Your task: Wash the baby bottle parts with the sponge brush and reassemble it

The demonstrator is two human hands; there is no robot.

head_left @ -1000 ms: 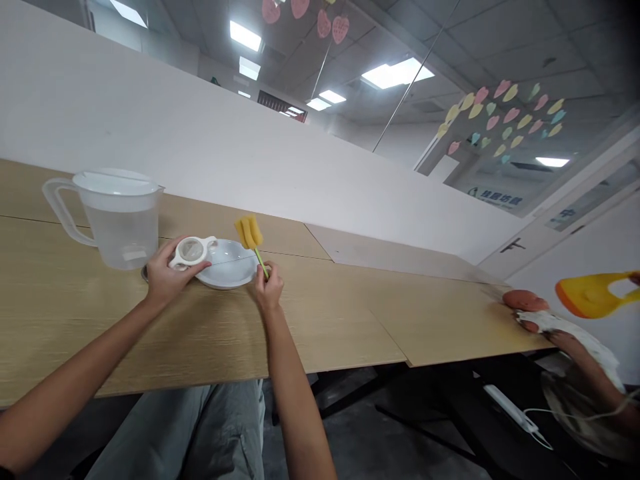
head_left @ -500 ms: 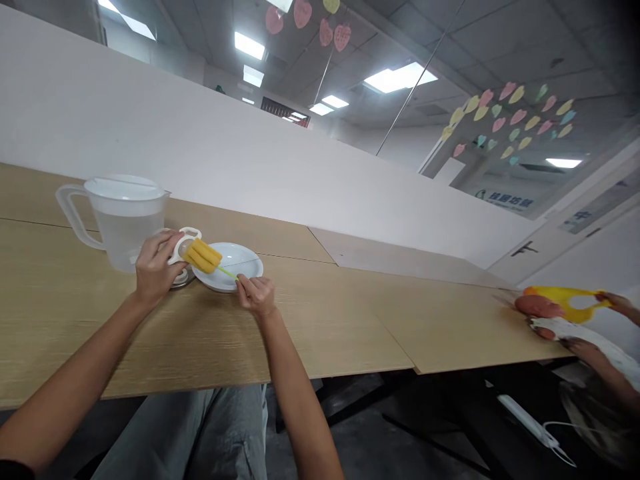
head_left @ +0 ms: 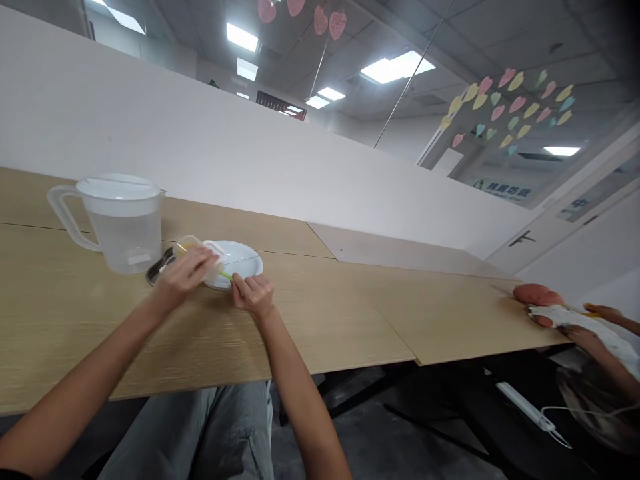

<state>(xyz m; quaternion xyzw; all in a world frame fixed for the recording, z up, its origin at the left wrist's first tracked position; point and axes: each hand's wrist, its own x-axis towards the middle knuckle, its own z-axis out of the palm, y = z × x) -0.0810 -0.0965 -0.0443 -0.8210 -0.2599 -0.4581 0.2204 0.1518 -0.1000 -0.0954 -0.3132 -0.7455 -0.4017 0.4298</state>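
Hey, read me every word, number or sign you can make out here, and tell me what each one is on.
Sign on the glass: blue-green Chinese characters, too small and blurred to read.
Strip on the wall: looks like "中", the rest unreadable.
Plastic jug: no readable text.

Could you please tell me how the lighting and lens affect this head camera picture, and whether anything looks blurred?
Head view: the ceiling panel light glares almost pure white; the wide lens tilts the scene, so the table edge runs on a slant; the top right corner darkens; the left hand looks slightly soft, perhaps from motion.
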